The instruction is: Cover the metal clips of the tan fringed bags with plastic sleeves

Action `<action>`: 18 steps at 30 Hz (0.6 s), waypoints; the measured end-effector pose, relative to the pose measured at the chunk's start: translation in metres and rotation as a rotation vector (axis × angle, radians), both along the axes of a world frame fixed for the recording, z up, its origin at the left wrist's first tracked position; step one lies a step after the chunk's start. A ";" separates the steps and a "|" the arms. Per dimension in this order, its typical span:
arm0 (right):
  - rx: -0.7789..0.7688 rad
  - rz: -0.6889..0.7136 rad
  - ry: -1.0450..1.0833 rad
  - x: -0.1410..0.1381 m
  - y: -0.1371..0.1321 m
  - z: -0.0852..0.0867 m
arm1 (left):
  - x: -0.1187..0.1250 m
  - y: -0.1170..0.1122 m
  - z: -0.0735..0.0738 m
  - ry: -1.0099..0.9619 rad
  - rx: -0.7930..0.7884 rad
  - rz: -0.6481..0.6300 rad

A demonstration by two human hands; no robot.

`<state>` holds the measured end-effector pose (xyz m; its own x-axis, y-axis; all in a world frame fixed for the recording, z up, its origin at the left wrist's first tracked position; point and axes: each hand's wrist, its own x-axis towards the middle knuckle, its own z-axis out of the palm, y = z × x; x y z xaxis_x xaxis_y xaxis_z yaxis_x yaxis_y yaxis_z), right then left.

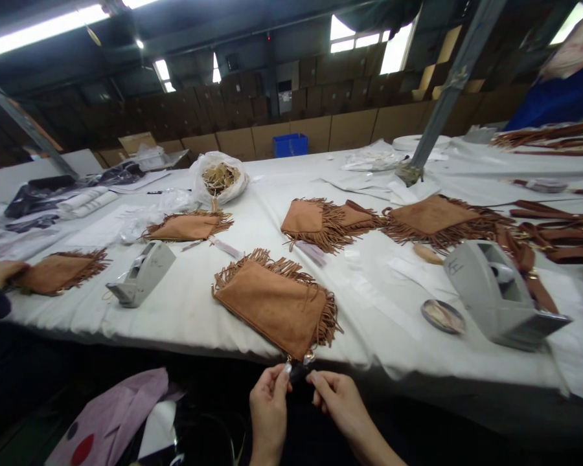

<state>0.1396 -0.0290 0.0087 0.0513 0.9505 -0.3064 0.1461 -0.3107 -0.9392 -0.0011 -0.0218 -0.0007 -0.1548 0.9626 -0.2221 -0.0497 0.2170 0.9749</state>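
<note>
A brown suede bag with fringe (276, 301) lies at the front edge of the table, one corner pointing toward me. Small gold-coloured metal fittings (309, 356) show at that corner. Just below it, my left hand (269, 401) is closed in a pinch around a small shiny, clear-looking piece (287, 367). My right hand (337, 401) is close beside it, thumb and fingers pressed together; what they hold is too small to make out. Something dark (298, 373) sits between the two sets of fingertips.
Grey tape dispensers (143, 275) (500, 294) flank the bag. More fringed bags (187, 226) (430, 217) lie behind. A round dish (442, 316), brown straps (529, 259) and a metal post (449, 97) are rightward. At far left, another person's hand (2, 272) touches a fringed bag (58, 270).
</note>
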 end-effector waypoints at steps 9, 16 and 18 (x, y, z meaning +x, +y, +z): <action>-0.135 -0.002 0.588 -0.034 0.007 0.006 | -0.006 0.003 0.010 0.093 0.062 -0.143; -0.285 0.071 0.861 -0.024 0.007 0.014 | 0.002 0.005 0.008 -0.431 -0.231 -0.076; -0.347 0.088 0.957 -0.022 0.010 0.013 | -0.002 0.007 0.007 -0.570 -0.320 -0.119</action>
<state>0.1175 -0.0191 0.0218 -0.4253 0.7900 -0.4415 -0.5832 -0.6123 -0.5338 -0.0028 -0.0146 0.0068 0.1746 0.8390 -0.5153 -0.4962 0.5270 0.6899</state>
